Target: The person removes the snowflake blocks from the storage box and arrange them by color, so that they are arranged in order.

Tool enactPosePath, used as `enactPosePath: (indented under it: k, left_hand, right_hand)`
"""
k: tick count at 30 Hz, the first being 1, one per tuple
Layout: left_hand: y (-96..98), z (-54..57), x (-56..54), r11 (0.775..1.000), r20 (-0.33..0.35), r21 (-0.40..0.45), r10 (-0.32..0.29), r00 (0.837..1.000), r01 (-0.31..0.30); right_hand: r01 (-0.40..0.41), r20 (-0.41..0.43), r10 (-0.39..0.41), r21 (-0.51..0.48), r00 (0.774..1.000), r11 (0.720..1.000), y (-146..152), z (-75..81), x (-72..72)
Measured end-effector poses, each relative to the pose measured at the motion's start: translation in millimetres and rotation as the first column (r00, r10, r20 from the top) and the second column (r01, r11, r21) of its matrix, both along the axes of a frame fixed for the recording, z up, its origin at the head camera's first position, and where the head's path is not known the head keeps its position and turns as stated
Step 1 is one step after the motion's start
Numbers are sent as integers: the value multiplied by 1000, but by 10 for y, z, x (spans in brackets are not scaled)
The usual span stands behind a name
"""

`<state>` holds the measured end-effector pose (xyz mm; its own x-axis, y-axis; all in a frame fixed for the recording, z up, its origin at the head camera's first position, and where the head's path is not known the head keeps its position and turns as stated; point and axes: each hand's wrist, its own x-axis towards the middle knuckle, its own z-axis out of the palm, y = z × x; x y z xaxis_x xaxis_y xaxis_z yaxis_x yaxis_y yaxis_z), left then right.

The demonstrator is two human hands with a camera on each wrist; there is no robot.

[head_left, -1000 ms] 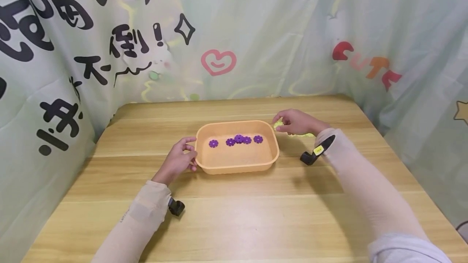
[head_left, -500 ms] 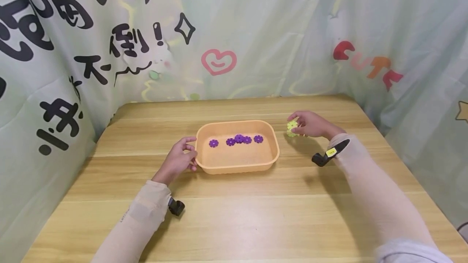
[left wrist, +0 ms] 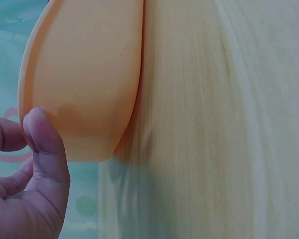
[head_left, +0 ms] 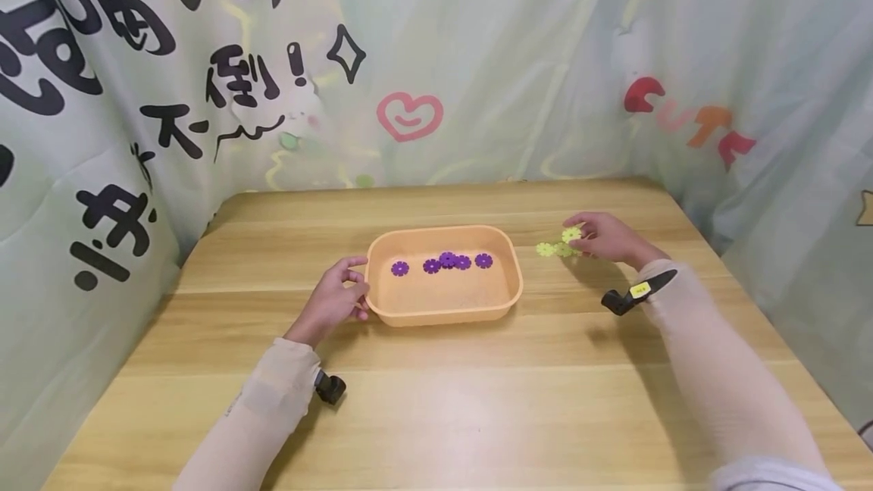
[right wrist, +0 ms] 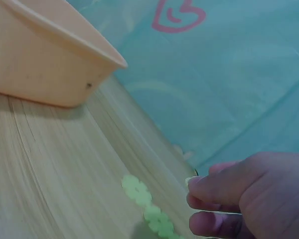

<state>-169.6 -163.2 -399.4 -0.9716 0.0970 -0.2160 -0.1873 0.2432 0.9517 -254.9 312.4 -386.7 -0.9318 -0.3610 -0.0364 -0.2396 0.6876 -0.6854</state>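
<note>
An orange plastic tray (head_left: pixel 450 317) stands on the table, with several purple flower-shaped discs (head_left: pixel 399 269) lying inside it. At the tray's left end, my left hand (head_left: pixel 333 298) pinches the rim between thumb and fingers; the left wrist view shows the thumb (left wrist: pixel 47 139) against the tray wall. To the right of the tray, my right hand (head_left: pixel 607 237) pinches a yellow-green flower-shaped disc (head_left: pixel 571 234) just above the table. Beneath and beside it, more yellow-green discs (head_left: pixel 546 249) lie in a row, partly hidden by the fingers in the head view.
The wooden table (head_left: pixel 436 408) stretches in front of the tray and to both sides. A printed cloth curtain (head_left: pixel 491 59) hangs along the table's back and sides. Each wrist carries a small black camera (head_left: pixel 330 388).
My right hand has moved right, away from the tray, and now holds one yellow-green disc above others that have come into view. My left hand and the tray have stayed put.
</note>
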Motion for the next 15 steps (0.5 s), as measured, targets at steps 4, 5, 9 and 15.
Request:
enactPosePath:
  k: [4, 5, 9, 15]
  left_hand:
    - [0, 0, -6, 1000, 0, 1, 0, 1000, 0]
    - [-2, 0, -5, 1000, -1, 2, 0, 1000, 0]
    - [-9, 1, -1, 1000, -2, 4, -1, 1000, 1]
    - [-8, -9, -15, 1000, 2, 6, -7, 1000, 7]
  right_hand:
    - [36, 27, -35, -44, 999, 998, 95, -40, 34]
    - [47, 34, -46, -53, 998, 997, 115, -51, 44]
    - [95, 68, -89, -91, 994, 991, 200, -92, 94]
    - [160, 79, -152, -96, 985, 982, 376, -155, 130]
